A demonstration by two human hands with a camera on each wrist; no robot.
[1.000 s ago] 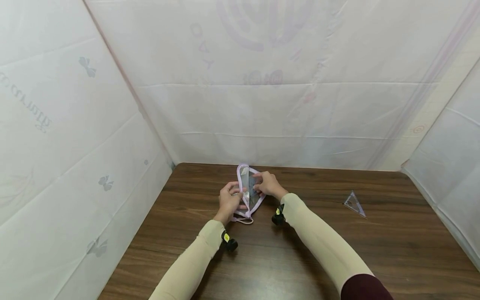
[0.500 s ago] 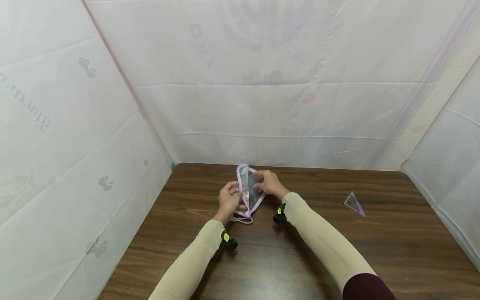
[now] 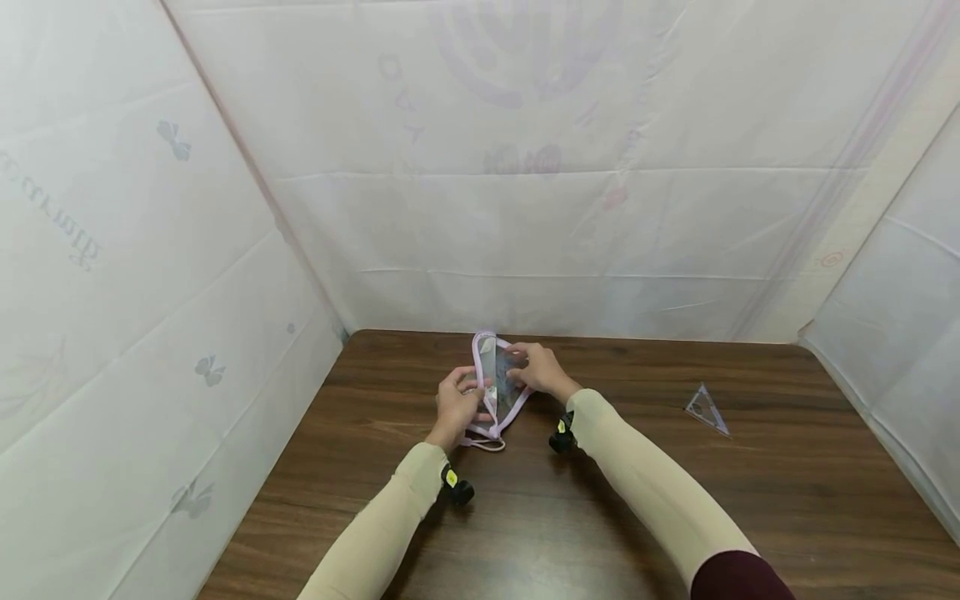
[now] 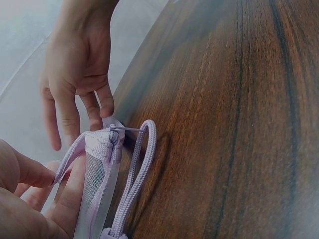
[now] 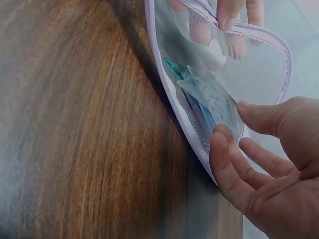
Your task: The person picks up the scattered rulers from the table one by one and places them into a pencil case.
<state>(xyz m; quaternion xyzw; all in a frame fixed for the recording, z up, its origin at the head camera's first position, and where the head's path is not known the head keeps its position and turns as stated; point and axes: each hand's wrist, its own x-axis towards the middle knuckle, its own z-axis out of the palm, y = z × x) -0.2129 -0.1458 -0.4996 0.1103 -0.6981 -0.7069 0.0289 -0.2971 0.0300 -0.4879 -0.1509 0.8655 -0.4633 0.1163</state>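
A see-through mesh zip pouch [image 3: 489, 360] with lilac trim stands with its mouth spread near the table's back edge. My left hand [image 3: 454, 404] grips its near side, thumb and fingers on either side of the trim. At the pouch's other side is my right hand [image 3: 546, 372], its thumb and fingertips around a clear plastic set square [image 5: 212, 94] with markings. A green-tipped piece [image 5: 175, 66] lies beside that set square within the pouch. In the left wrist view, the zip's lilac cord loop [image 4: 141, 169] hangs over the wood.
Another clear set square [image 3: 707, 411] lies flat on the brown wooden table [image 3: 585, 517], well to the right of the pouch. White printed sheeting [image 3: 570, 217] rises behind the table and along both sides.
Both hands and the pouch keep nearly the same place. The head view has shifted slightly, so the scene sits a little lower in it.
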